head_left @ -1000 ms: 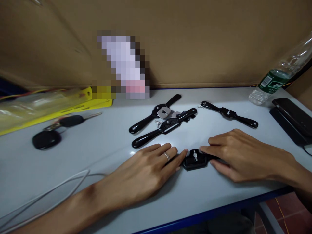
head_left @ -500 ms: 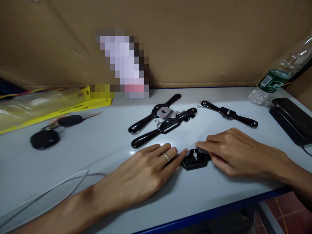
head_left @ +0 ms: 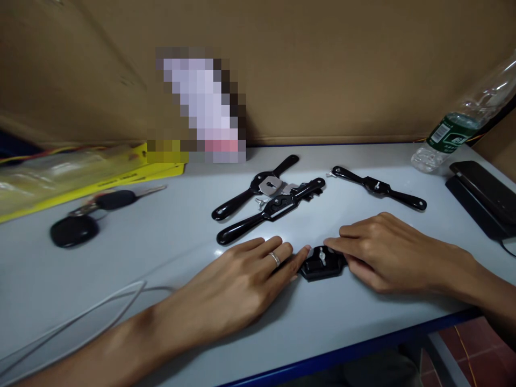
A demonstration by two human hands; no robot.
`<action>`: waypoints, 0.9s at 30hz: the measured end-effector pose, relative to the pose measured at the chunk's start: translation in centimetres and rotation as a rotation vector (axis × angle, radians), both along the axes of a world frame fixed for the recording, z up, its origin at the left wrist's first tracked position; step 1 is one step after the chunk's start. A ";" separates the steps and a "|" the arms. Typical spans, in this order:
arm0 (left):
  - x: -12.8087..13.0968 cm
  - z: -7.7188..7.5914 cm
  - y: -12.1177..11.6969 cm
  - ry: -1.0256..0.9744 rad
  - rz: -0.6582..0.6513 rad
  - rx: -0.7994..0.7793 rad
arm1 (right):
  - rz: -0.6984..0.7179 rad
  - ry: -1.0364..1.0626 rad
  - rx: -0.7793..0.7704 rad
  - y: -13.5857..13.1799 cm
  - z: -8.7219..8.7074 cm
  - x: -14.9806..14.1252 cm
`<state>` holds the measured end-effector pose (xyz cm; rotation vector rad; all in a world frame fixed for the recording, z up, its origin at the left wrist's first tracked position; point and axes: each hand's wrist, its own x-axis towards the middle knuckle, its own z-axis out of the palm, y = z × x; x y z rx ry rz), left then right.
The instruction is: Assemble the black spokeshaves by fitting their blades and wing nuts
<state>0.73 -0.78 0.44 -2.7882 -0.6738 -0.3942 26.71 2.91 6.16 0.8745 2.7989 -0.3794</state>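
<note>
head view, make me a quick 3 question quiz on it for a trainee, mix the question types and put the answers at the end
1. True or false: the left hand and the right hand both touch the same black tool.
2. Which hand wears the silver ring?
3. Fill in the colour: the clear bottle has a ____ label.

Key:
1. True
2. The left hand
3. Green
</note>
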 end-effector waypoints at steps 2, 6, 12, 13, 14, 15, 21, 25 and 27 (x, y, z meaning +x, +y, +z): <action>-0.1 0.0 0.0 -0.004 0.004 -0.003 | 0.011 0.002 0.007 0.0 0.0 0.0; -0.1 0.0 -0.1 0.007 0.013 -0.005 | 0.013 0.013 0.017 0.0 0.0 0.0; 0.0 0.0 0.1 0.000 0.008 -0.012 | 0.008 -0.006 0.018 0.0 0.1 0.0; 0.0 0.0 0.1 -0.001 0.010 -0.012 | 0.010 0.000 0.021 0.0 0.1 0.0; 0.0 0.0 0.1 -0.002 0.011 -0.011 | 0.012 0.018 0.028 0.0 0.0 0.1; 0.0 0.0 0.1 -0.005 0.013 -0.010 | 0.019 0.048 0.041 -0.1 -0.1 0.2; -0.1 0.0 0.0 -0.007 0.014 -0.018 | 0.115 0.223 0.162 -0.5 -0.5 0.6; -0.1 0.0 0.0 -0.003 0.006 -0.014 | 0.105 0.169 0.194 -0.5 -0.3 0.3; -0.1 0.0 0.0 0.005 0.007 -0.009 | 0.118 0.160 0.192 -0.6 -0.3 0.2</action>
